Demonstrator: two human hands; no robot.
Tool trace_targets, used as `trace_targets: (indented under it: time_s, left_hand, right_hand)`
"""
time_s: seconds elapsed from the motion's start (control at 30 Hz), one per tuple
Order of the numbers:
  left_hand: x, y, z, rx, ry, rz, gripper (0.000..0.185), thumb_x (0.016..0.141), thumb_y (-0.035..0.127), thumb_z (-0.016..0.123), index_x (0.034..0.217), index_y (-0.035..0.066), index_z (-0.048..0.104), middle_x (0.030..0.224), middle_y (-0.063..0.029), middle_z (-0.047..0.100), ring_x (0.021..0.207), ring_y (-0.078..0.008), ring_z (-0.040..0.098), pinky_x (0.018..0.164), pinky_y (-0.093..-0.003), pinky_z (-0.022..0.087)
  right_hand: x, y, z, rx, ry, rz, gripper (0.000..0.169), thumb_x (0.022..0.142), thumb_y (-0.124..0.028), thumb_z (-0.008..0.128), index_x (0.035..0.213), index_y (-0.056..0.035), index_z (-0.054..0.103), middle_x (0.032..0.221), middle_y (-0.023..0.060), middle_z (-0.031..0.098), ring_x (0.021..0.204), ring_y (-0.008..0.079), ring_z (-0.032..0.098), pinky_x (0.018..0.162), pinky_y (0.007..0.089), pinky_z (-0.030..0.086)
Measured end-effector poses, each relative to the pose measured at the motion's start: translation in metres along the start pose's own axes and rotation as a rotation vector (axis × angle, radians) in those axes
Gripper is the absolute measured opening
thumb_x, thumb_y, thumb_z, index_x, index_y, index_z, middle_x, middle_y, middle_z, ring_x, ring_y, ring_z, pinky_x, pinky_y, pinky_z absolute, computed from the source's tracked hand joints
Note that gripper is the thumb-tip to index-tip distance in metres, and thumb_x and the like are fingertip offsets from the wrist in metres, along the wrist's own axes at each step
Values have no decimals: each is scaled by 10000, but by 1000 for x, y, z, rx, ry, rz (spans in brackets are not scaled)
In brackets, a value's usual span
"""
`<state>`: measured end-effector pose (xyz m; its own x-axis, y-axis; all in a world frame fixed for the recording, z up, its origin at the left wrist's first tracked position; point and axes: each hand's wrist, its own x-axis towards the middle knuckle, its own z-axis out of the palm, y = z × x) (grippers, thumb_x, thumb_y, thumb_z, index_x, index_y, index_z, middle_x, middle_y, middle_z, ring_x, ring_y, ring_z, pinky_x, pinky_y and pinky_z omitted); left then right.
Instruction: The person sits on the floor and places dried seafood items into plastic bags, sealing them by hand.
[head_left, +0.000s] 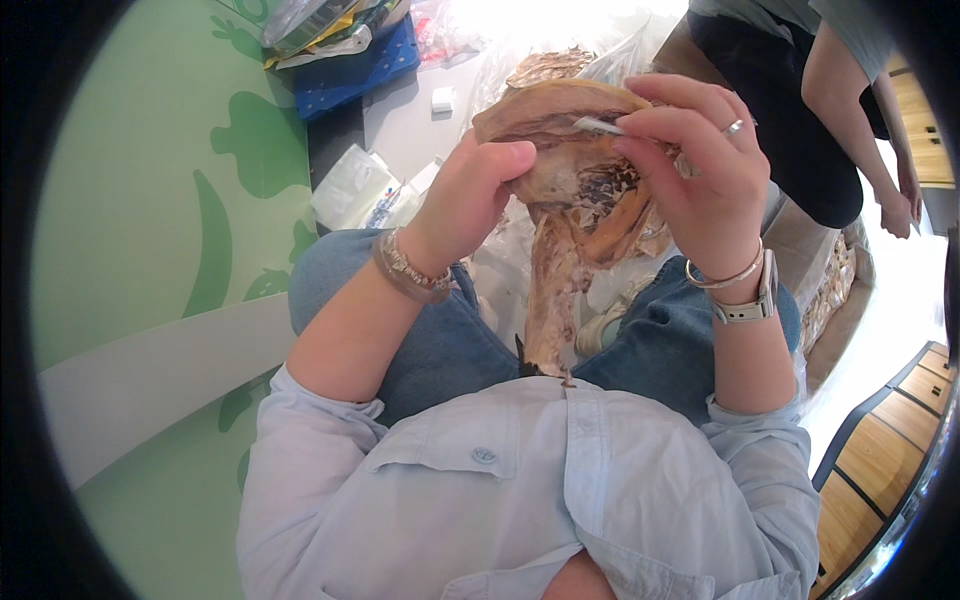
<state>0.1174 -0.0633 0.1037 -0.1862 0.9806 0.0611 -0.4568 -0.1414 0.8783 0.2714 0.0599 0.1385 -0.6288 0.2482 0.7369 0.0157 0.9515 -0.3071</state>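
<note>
A large brown dried fish or squid-like piece (555, 172), flat and wrinkled with dark patches, is held up before me, its long narrow part hanging down between my knees. My left hand (476, 195) grips its left edge, thumb on the near face. My right hand (697, 150) is at its upper right, with a small pale strip or tool (598, 126) pinched between thumb and fingers, lying against the dried piece. Whether the right hand's other fingers also bear on the piece's edge is unclear. More dried pieces (551, 66) lie in clear plastic behind it.
A white plastic packet (360, 187) and a small white roll (443, 100) lie at the left, near a blue dotted box (356, 67) with packages on top. Another person's arm (847, 97) is at the upper right. A lined box of dried pieces (829, 289) stands at my right.
</note>
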Motion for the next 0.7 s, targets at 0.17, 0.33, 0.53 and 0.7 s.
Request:
trace_targets:
  time_s: [0.17, 0.33, 0.53, 0.7]
  left_hand:
    - [-3, 0, 3, -57, 30, -13, 445, 791, 147, 406, 1191, -47, 415, 1125, -108, 518, 1021, -152, 496, 876, -264, 396]
    - [-5, 1, 2, 14, 74, -6, 462, 776, 168, 438, 1184, -49, 422, 1107, -100, 531, 996, -155, 508, 859, -275, 410]
    - [-3, -2, -2, 91, 53, 58, 422, 784, 167, 461, 1145, -50, 465, 1068, -89, 556, 972, -136, 510, 849, -269, 410]
    - [-5, -3, -7, 109, 43, 85, 382, 807, 123, 461, 1145, -56, 463, 1065, -85, 559, 970, -135, 508, 855, -270, 406]
  right_hand:
    - [-9, 16, -14, 702, 229, 427, 98, 774, -29, 618, 869, -11, 602, 851, 16, 602, 782, 87, 553, 721, 206, 429]
    - [-12, 17, -38, 814, 98, 647, 123, 804, -42, 600, 915, 10, 585, 827, 2, 588, 751, 52, 528, 668, 146, 399]
    - [-6, 24, -42, 762, -216, 511, 73, 772, -34, 605, 831, 8, 595, 845, 5, 583, 782, 64, 512, 678, 178, 397]
    - [-7, 13, -29, 830, -353, 620, 69, 737, -42, 622, 772, 12, 597, 779, 14, 585, 724, 78, 514, 681, 199, 410]
